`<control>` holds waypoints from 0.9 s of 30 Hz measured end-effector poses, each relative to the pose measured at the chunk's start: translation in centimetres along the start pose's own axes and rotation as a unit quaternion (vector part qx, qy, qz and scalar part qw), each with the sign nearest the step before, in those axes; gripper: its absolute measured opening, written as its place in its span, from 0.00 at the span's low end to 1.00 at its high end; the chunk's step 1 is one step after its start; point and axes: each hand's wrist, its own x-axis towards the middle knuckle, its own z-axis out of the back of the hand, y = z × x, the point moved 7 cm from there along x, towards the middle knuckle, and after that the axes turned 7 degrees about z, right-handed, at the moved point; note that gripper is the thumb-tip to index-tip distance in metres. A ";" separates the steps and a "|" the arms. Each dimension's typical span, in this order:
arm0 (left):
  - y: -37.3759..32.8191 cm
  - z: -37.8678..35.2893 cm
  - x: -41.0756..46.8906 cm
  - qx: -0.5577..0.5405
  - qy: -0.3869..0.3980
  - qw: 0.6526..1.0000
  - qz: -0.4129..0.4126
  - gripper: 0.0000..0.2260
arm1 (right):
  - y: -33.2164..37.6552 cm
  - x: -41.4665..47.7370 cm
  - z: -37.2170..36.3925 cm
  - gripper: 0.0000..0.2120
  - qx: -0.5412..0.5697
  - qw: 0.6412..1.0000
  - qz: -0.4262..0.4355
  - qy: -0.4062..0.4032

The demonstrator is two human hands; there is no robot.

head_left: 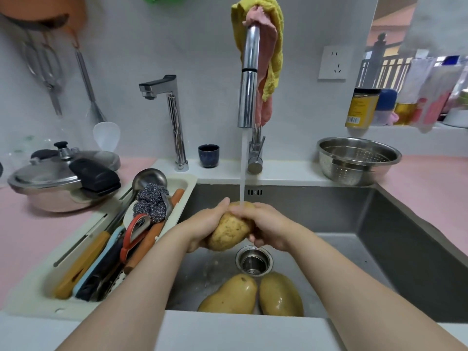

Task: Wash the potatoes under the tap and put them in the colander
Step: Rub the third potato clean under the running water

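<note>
A large speckled potato [231,230] is held over the steel sink [379,224], right under the stream of water from the tall chrome tap [249,79]. My left hand [202,224] grips its left side and my right hand [266,225] wraps its right side and top. Two more wet potatoes lie on the sink floor near the front edge, one on the left [231,296] and one on the right [281,295]. The steel colander [358,160] stands on the counter at the sink's back right corner, with nothing visible in it.
A utensil tray [177,183] with a ladle, scourer and peelers sits over the sink's left edge. A pressure cooker [63,178] stands on the pink counter at left. A second small tap [167,117] and a dark cup [208,155] stand behind the sink. The drain strainer [254,260] lies mid-sink.
</note>
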 end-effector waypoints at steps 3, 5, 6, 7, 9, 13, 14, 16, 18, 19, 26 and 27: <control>-0.2 -0.7 -0.3 -0.055 0.026 0.998 0.001 0.25 | 1.0 0.0 0.4 0.27 -0.066 0.994 0.063 -0.056; -0.5 -1.2 -0.6 -0.127 0.062 0.990 0.006 0.25 | 1.9 -0.3 0.6 0.26 -0.063 0.989 0.087 -0.102; -0.7 -1.3 -0.7 -0.157 0.081 0.984 0.003 0.25 | 2.4 -0.4 0.7 0.24 -0.066 0.985 0.101 -0.122; -0.9 -1.5 -0.8 -0.180 0.101 0.978 -0.001 0.24 | 2.8 -0.3 0.9 0.22 -0.081 0.980 0.114 -0.142; -1.3 -2.0 -1.1 -0.203 0.136 0.970 -0.011 0.22 | 3.1 -0.1 1.6 0.20 -0.131 0.967 0.129 -0.179; -1.4 -2.7 -1.5 -0.176 0.138 0.974 -0.021 0.19 | 2.8 -0.1 2.0 0.26 -0.143 0.964 0.117 -0.192; -1.5 -2.6 -1.5 -0.163 0.119 0.979 -0.030 0.19 | 2.8 -0.2 2.0 0.25 -0.131 0.967 0.114 -0.186; -1.8 -2.3 -1.4 -0.143 0.075 0.986 -0.054 0.20 | 2.8 -0.3 1.5 0.19 -0.077 0.979 0.113 -0.149; -1.9 -1.7 -1.3 -0.132 0.034 0.988 -0.070 0.21 | 2.3 -0.4 0.6 0.20 -0.011 0.991 0.092 -0.097; -1.9 -1.3 -1.2 -0.129 0.019 0.989 -0.072 0.22 | 2.0 -0.4 0.2 0.26 0.011 0.994 0.082 -0.074; -0.4 -1.4 -1.3 -0.103 0.132 0.986 0.017 0.18 | 1.1 -0.4 -0.1 0.23 -0.049 0.995 0.053 -0.068; -0.2 -1.5 -1.1 -0.073 0.144 0.987 0.013 0.18 | 1.1 -0.5 -0.1 0.22 -0.071 0.994 0.053 -0.065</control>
